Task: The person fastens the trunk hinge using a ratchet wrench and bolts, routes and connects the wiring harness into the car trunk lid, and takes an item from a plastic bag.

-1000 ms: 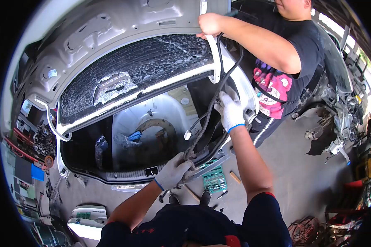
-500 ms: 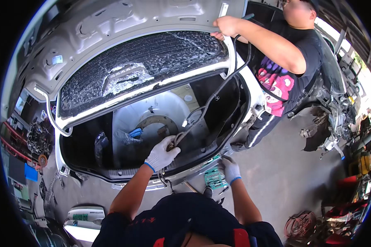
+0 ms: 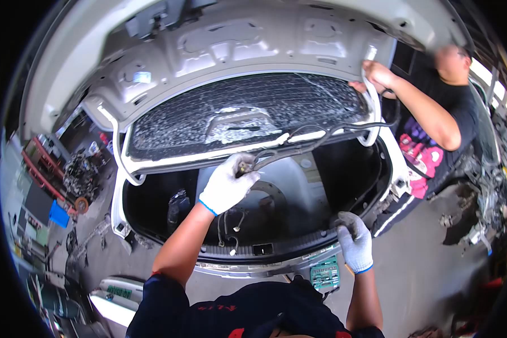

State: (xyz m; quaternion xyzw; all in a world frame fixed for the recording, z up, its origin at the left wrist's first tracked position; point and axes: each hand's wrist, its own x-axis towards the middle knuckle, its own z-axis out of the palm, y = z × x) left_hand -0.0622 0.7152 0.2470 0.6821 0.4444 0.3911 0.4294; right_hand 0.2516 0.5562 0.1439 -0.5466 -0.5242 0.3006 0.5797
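My left hand, in a white glove with a blue cuff, is closed around a dark wiring harness above the open car trunk. From the fist the harness runs right past the rear window towards a co-worker. Loose wire ends with small connectors dangle below my left hand. My right hand, gloved too, hovers by the trunk's right front edge; its fingers are loosely bent, thumb apart, and nothing shows in them. The co-worker's hands are at the right white hinge arm, near the harness.
The raised trunk lid arches overhead, with the left hinge arm below it. A green tool case lies on the floor by the bumper. Car parts lie right; a white panel sits lower left.
My left hand has risen with the harness, which now stretches flatter across the rear window. My right hand has come up beside the trunk edge. The view has shifted.
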